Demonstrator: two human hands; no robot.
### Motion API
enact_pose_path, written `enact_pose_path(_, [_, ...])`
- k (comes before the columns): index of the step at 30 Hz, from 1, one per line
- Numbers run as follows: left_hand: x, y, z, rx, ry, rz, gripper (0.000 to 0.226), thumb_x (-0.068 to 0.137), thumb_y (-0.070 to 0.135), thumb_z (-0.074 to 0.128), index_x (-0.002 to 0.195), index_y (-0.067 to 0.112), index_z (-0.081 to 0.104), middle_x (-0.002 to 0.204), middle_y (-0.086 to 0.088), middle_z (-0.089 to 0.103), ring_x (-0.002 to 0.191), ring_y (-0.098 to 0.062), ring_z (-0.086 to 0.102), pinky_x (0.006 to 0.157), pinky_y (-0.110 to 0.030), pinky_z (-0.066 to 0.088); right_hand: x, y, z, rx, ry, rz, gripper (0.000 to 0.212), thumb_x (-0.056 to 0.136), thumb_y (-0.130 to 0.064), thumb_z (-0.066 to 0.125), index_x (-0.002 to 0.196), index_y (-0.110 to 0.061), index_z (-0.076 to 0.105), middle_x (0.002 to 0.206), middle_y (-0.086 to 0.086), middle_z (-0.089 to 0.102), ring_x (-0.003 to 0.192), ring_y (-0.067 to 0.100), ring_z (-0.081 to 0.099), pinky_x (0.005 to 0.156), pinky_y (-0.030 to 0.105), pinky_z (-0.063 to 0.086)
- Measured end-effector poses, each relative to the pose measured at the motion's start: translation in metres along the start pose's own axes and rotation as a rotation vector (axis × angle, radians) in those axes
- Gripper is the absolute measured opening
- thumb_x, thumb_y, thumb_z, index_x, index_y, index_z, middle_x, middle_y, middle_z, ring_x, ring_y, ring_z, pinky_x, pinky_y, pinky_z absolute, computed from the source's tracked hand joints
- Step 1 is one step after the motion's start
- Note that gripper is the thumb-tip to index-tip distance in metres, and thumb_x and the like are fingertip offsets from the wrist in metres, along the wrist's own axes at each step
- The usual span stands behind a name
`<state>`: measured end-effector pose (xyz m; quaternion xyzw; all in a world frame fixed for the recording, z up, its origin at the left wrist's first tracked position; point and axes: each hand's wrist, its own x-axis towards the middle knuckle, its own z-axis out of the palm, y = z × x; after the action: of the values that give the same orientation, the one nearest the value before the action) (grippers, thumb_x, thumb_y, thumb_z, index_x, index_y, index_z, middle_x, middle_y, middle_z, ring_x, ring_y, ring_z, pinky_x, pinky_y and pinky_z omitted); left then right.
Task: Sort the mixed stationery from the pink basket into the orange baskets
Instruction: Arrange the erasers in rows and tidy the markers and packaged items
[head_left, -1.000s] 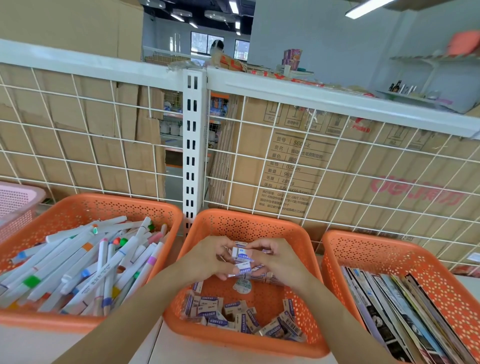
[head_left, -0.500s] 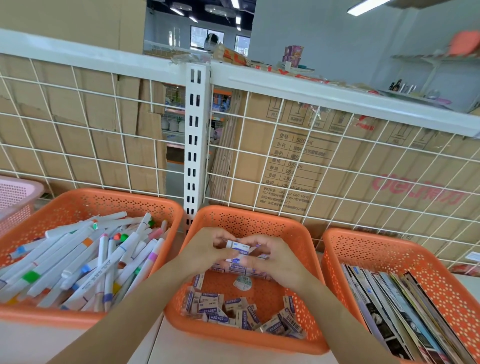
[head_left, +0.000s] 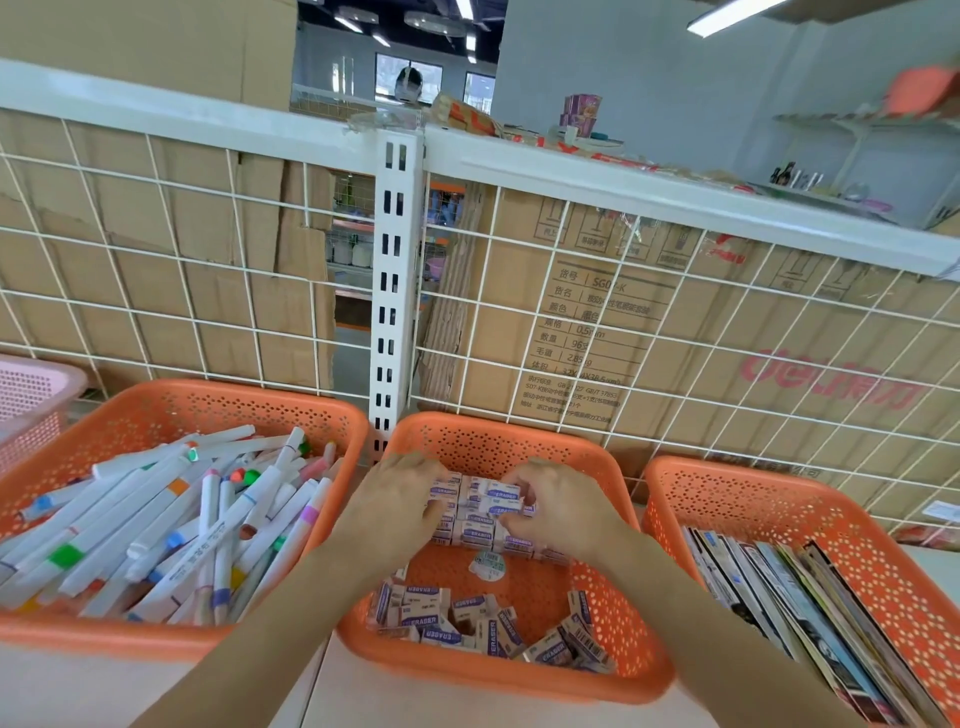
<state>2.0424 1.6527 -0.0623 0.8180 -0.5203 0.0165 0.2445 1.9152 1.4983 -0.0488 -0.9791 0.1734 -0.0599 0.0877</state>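
Left hand (head_left: 397, 512) and right hand (head_left: 563, 517) curl round the stacked erasers (head_left: 480, 519) at 12 o'clock in the middle basket (head_left: 498, 434). Risk: an uneven squeeze buckles the stack, tumbling it onto the loose erasers (head_left: 467, 621) at 6 o'clock.

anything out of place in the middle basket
In the middle basket, a round sticker lies on the bare floor. The near erasers lie jumbled; the far rows that the left hand and right hand hold are neat.
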Motion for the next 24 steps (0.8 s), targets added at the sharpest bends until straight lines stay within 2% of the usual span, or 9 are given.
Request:
enact_pose_path(7, [-0.007,0.000,0.007,0.184,-0.066,0.067,0.038,0.094,0.026,0.045,0.131,0.021,0.046,0.137,0.005,0.042,0.133,-0.013,0.029,0.114,-0.026,0.013,0.013,-0.011,0.013,-0.153,-0.156,-0.087,0.047,0.084,-0.041,0.061,0.123,-0.016,0.054,0.116,0.002,0.056,0.106,0.019,0.054,0.085,0.032,0.042])
enact_pose_path(14, [-0.007,0.000,0.007,0.205,-0.066,0.075,0.038,0.094,0.029,0.044,0.132,0.023,0.045,0.139,0.005,0.040,0.133,-0.012,0.029,0.115,-0.026,0.010,0.015,-0.009,0.020,-0.209,-0.166,-0.100,0.047,0.084,-0.041,0.062,0.120,-0.013,0.055,0.112,0.003,0.048,0.105,0.022,0.053,0.080,0.035,0.042])
enact_pose_path(20, [-0.008,0.000,0.007,0.205,-0.065,0.090,0.038,0.095,0.031,0.044,0.131,0.024,0.046,0.136,0.006,0.043,0.131,-0.012,0.031,0.114,-0.025,0.012,0.016,-0.009,0.022,-0.180,-0.104,-0.105,0.045,0.084,-0.040,0.064,0.119,-0.016,0.050,0.117,0.001,0.052,0.108,0.020,0.053,0.081,0.033,0.041])
enact_pose_path(24, [-0.008,0.001,0.005,0.166,-0.075,0.092,0.035,0.095,0.029,0.044,0.129,0.023,0.047,0.132,0.006,0.048,0.126,-0.011,0.039,0.109,-0.023,0.022,0.013,-0.011,0.020,-0.084,-0.042,-0.065,0.036,0.086,-0.043,0.060,0.111,-0.017,0.056,0.110,-0.001,0.056,0.100,0.018,0.056,0.080,0.033,0.043])
